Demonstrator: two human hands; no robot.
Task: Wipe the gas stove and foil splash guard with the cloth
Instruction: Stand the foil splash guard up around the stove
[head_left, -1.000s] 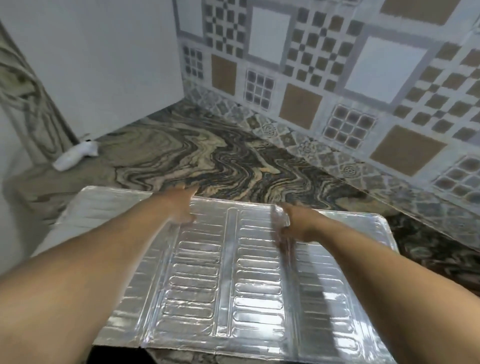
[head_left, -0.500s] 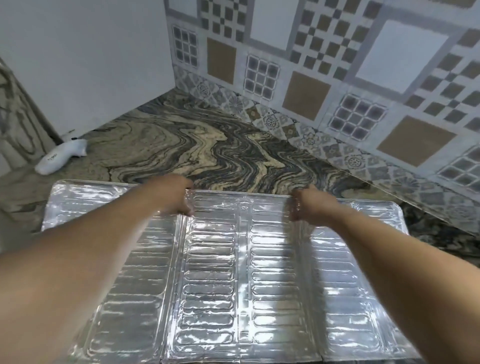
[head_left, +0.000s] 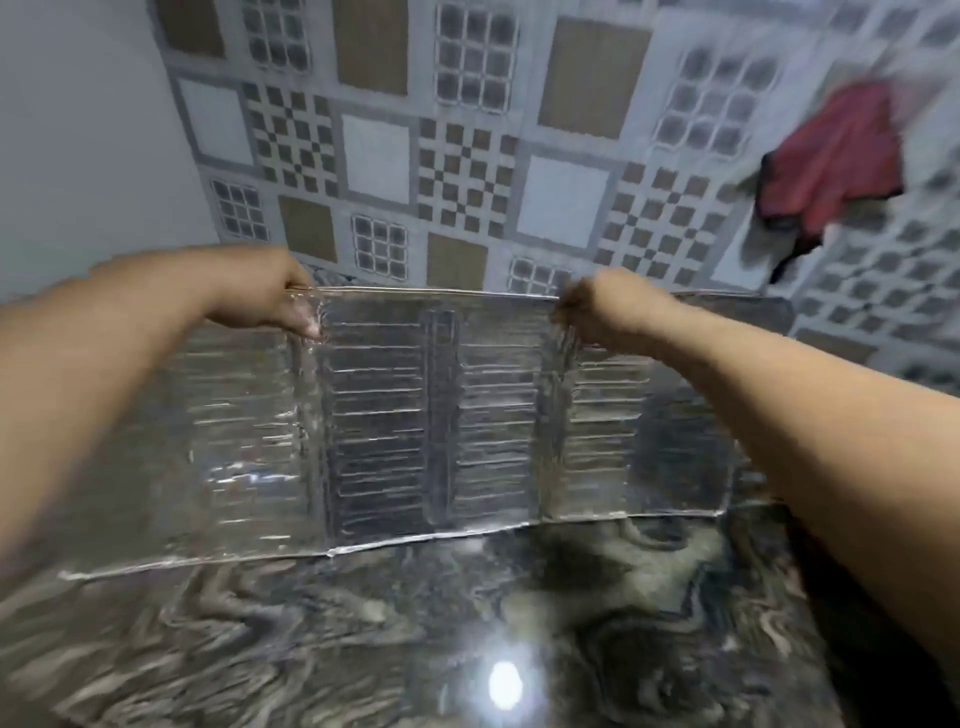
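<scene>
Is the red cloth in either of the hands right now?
No, the red cloth hangs against the tiled wall while both hands grip the foil splash guard.

Whole view motion-blurred; foil splash guard (head_left: 426, 415) left end smeared; both forearms cut by edges.

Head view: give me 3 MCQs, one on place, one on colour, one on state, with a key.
1. Where do the hands hold the foil splash guard?
A. its top edge
B. its bottom edge
C. its middle

2. What colour is the cloth by the tiled wall?
A. blue
B. red
C. yellow

3. How does the guard stand?
A. flat on the counter
B. rolled up
C. raised upright, bottom edge near the counter

Key: 1 A, the left hand and right hand both pinch the top rim. 2 B, the cloth at upper right is red. 3 C, its ribbed face stands facing the camera, though contact with the counter is unclear.
</scene>
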